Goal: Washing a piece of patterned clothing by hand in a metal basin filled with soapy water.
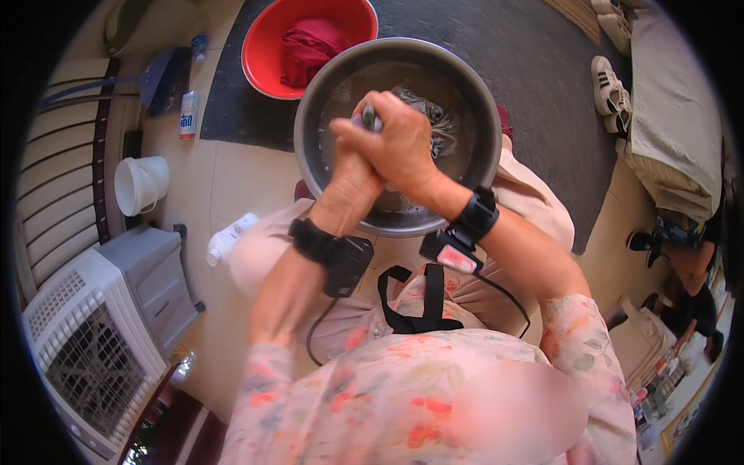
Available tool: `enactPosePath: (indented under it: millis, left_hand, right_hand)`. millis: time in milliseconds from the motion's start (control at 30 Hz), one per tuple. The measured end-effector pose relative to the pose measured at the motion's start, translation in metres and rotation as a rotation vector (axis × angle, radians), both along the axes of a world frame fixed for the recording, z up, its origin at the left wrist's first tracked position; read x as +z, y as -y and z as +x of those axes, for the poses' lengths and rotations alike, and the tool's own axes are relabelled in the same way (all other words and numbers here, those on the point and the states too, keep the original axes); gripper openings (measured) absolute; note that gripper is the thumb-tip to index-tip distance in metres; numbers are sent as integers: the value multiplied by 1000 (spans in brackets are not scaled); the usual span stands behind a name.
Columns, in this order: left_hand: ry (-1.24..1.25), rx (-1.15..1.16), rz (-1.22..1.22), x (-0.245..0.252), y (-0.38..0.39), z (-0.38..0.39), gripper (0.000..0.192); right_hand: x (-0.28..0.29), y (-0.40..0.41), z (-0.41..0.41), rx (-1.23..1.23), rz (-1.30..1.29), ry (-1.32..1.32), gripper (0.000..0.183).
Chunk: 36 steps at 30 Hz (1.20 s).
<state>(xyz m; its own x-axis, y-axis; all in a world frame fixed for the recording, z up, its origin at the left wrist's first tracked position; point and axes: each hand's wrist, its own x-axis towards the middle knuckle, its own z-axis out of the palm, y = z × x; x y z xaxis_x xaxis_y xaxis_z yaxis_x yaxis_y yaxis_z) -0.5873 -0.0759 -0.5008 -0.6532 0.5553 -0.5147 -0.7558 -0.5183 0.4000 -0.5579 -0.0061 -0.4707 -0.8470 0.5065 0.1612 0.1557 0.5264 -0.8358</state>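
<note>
A large round metal basin [486,110] of murky water stands before me between my knees. My left hand [363,154] and my right hand [401,131] press together over it, closed around a bunched patterned cloth [368,118]; only a bit of it shows between the fingers. Which hand is which is hard to tell, as the wrists come close together. More wet patterned cloth [433,119] lies in the water to the right of the hands. Touching the basin at the upper left, a red plastic basin [256,58] holds dark red fabric [311,46].
A dark mat [546,116] lies under the basins. At the left are a white bucket [142,185], a spray can [187,116], a white bottle [231,238] and an air cooler [99,349]. Sneakers [610,93] stand at the right; a person [691,302] is farther off.
</note>
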Motion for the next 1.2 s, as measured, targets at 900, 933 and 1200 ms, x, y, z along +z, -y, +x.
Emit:
enactPosePath:
  millis: [900, 933, 1200]
  left_hand:
    - [11, -135, -513, -9, -8, 13, 35]
    - [11, -139, -511, -7, -10, 12, 35]
    - [95, -130, 105, -42, 20, 2, 32]
  right_hand:
    - [-29, -16, -7, -205, -378, 34, 23]
    - [-31, -22, -5, -252, -438, 96, 21]
    - [-13, 11, 14, 16, -129, -63, 24]
